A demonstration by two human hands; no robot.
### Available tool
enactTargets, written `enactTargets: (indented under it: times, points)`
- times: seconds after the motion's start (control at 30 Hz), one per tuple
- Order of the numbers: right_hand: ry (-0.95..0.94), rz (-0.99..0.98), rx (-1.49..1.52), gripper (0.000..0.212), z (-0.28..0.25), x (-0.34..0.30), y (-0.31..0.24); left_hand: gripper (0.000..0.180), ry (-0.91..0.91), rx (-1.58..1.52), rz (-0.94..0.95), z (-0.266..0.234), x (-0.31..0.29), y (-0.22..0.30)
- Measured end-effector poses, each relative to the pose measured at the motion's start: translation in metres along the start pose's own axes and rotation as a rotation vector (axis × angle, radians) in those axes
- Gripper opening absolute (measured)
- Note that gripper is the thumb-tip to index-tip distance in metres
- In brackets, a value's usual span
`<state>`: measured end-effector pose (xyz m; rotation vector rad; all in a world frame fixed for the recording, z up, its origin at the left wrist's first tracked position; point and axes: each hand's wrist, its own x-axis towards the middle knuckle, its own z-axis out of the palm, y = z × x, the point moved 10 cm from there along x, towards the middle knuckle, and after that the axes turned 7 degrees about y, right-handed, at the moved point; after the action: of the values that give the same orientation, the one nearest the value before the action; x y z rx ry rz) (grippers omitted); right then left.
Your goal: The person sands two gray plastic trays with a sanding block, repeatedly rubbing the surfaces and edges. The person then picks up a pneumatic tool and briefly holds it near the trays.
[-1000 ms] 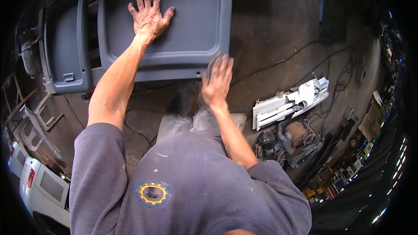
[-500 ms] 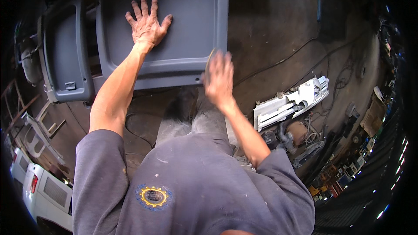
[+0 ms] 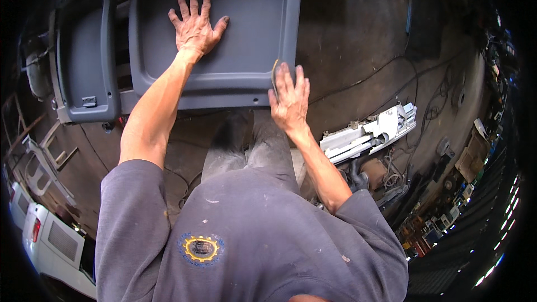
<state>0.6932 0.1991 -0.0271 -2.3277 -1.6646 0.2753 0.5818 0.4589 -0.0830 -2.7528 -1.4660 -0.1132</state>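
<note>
Rests left fingers (image 3: 193, 3), spread and empty, flat on broad grey moulded-plastic panel (image 3: 246, 33). Sets right fingers (image 3: 287, 77), nearly straight, at thin curved yellow-edged pad (image 3: 274, 74); cannot tell if gripped. Has panel's near-right corner beside right fingers, pad's edge running away from body.

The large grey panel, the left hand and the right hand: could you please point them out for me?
Large grey panel (image 3: 251, 33), head view: its recessed face.
Left hand (image 3: 196, 32), head view: back of the hand.
Right hand (image 3: 290, 100), head view: back of the hand.
</note>
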Motion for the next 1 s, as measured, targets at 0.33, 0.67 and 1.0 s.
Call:
enactTargets:
  times: [0.33, 0.67, 1.0]
  points:
    - [-0.04, 0.044, 0.084, 0.07, 0.008, -0.036, -0.005, 0.083, 0.065, -0.01, 0.01, 0.001, -0.001, -0.002]
    - [0.367, -0.055, 0.049, 0.069, -0.009, 0.229, 0.073, 0.082, 0.102, -0.083, 0.036, -0.002, 0.006, 0.002]
    - [-0.536, 0.206, 0.422, 0.059, 0.03, -0.226, 0.004, 0.082, 0.015, -0.077, 0.004, -0.011, 0.001, 0.001]
